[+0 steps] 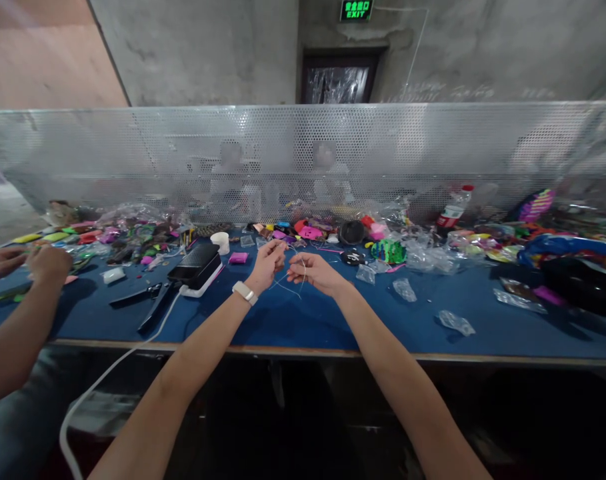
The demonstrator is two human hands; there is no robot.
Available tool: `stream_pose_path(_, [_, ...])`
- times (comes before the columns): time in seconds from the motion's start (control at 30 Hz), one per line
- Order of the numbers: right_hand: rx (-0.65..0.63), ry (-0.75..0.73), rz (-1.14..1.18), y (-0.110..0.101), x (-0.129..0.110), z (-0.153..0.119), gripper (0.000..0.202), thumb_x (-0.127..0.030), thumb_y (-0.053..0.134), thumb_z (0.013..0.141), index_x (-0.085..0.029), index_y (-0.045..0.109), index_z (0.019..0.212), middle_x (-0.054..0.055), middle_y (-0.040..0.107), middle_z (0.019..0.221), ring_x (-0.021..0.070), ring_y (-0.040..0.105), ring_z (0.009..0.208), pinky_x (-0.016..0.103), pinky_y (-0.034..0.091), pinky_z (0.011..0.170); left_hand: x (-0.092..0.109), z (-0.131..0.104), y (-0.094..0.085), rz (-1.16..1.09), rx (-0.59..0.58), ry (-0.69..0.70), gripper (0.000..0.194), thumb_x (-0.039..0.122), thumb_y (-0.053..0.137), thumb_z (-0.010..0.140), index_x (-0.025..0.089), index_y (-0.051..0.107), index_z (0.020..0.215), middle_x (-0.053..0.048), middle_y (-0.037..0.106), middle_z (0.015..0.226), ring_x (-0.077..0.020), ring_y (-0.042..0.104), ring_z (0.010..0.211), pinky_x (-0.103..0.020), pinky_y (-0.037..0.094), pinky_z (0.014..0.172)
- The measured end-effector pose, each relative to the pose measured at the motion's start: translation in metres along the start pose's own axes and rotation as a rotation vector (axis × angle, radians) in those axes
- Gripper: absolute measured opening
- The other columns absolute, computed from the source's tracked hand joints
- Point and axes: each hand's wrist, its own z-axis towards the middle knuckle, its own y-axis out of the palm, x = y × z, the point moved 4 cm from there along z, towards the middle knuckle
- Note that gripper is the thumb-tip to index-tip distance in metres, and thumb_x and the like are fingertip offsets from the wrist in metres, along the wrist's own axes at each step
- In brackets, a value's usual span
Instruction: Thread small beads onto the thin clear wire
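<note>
Close together above the blue table (327, 327), my two hands work on a thin pale cord (303, 272). My left hand (267, 267), with a white band on its wrist, is closed, thumb and fingertips pinched on the cord. Just to its right, my right hand (313, 272) pinches the cord too, and a loop of it curves around the fingers. Loose ends hang below both hands. Whether anything small sits between the fingertips is too fine to make out. A pink packet (238, 257) lies left of my left hand.
A black device with a white cable (195, 267) and black scissors-like tools (155, 303) lie to the left. A co-worker's hands (47, 263) are at far left. Colourful pieces and clear bags (405, 289) line the back, before a perforated metal screen (277, 160). A red-capped bottle (455, 208) stands right.
</note>
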Motion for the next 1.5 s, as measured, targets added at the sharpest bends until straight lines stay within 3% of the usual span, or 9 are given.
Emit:
stream_pose_path(0.23, [-0.092,0.038,-0.134,0.009,0.002,-0.005,0.044,-0.047,0.095,0.071,-0.017,0.074,0.095,0.004,0.080,0.082,0.0095,0.062,0.055,0.018,0.037,0.043,0.001,0.000,0.005,0.147,0.059,0.192,0.041,0.060,0.070,0.095,0.020,0.065,0.098,-0.003,0.066,0.085,-0.0135,0.065,0.078,-0.028,0.058,0.073])
stream_pose_path(0.33, [-0.144,0.068,-0.177,0.013,0.003,-0.007,0.044,-0.050,0.093,0.072,-0.016,0.075,0.095,0.005,0.080,0.083,0.0071,0.053,0.047,0.020,0.032,0.041,0.001,-0.002,0.008,0.166,0.041,0.193,0.040,0.059,0.066,0.098,0.019,0.065,0.100,-0.008,0.072,0.100,-0.0153,0.070,0.085,-0.033,0.061,0.081])
stream_pose_path(0.47, [-0.116,0.020,-0.361,0.002,-0.005,-0.007,0.046,-0.056,0.085,0.079,-0.016,0.079,0.100,0.009,0.081,0.089,0.0116,0.062,0.053,0.023,0.041,0.045,0.002,-0.001,0.005,0.122,0.050,0.195,0.038,0.056,0.068,0.098,0.019,0.063,0.094,-0.006,0.071,0.092,-0.0135,0.068,0.076,-0.031,0.060,0.075])
stream_pose_path(0.53, [-0.013,-0.088,-0.473,-0.008,-0.015,-0.009,0.041,-0.052,0.082,0.083,-0.016,0.080,0.102,0.007,0.080,0.086,0.0150,0.065,0.059,0.025,0.046,0.048,0.001,0.001,0.002,0.121,0.065,0.180,0.038,0.055,0.069,0.098,0.019,0.063,0.092,-0.005,0.070,0.086,-0.0134,0.067,0.072,-0.031,0.060,0.073])
stream_pose_path(0.67, [0.401,-0.581,-0.733,-0.021,-0.044,-0.023,0.022,-0.033,0.071,0.089,-0.021,0.079,0.106,0.007,0.077,0.093,0.0214,0.069,0.080,0.035,0.057,0.070,-0.003,0.003,-0.004,0.207,0.119,0.162,0.037,0.054,0.068,0.099,0.018,0.065,0.091,-0.004,0.070,0.081,-0.0147,0.068,0.069,-0.031,0.060,0.072])
stream_pose_path(0.83, [0.057,-0.759,-1.290,0.012,-0.037,-0.024,0.018,-0.021,0.073,0.093,-0.032,0.083,0.105,0.006,0.077,0.110,0.0302,0.061,0.115,0.055,0.048,0.106,-0.008,0.005,-0.007,0.277,0.138,0.170,0.037,0.053,0.065,0.100,0.018,0.067,0.091,-0.004,0.070,0.080,-0.0148,0.068,0.070,-0.031,0.059,0.072])
stream_pose_path(0.97, [0.075,-0.761,-1.449,0.019,-0.031,-0.018,0.017,-0.024,0.069,0.101,-0.033,0.083,0.105,0.006,0.078,0.113,0.0303,0.057,0.118,0.053,0.045,0.104,-0.011,0.006,-0.008,0.307,0.129,0.169,0.037,0.053,0.066,0.098,0.018,0.069,0.090,-0.006,0.073,0.085,-0.0149,0.068,0.070,-0.029,0.058,0.069])
stream_pose_path(1.13, [0.119,-0.755,-1.431,0.018,-0.028,-0.016,0.021,-0.026,0.061,0.107,-0.029,0.082,0.106,0.007,0.080,0.109,0.0285,0.060,0.114,0.048,0.046,0.100,-0.006,0.002,-0.004,0.347,0.124,0.182,0.033,0.048,0.066,0.099,0.017,0.074,0.091,-0.006,0.075,0.085,-0.0157,0.067,0.069,-0.029,0.056,0.067])
stream_pose_path(1.5, [0.281,-0.689,-0.941,0.015,-0.022,-0.013,0.021,-0.039,0.064,0.105,-0.025,0.078,0.097,0.008,0.078,0.101,0.0257,0.069,0.101,0.042,0.056,0.095,0.002,-0.001,-0.003,0.598,0.116,0.302,0.029,0.040,0.063,0.100,0.018,0.075,0.086,-0.004,0.073,0.079,-0.0157,0.063,0.068,-0.028,0.048,0.066])
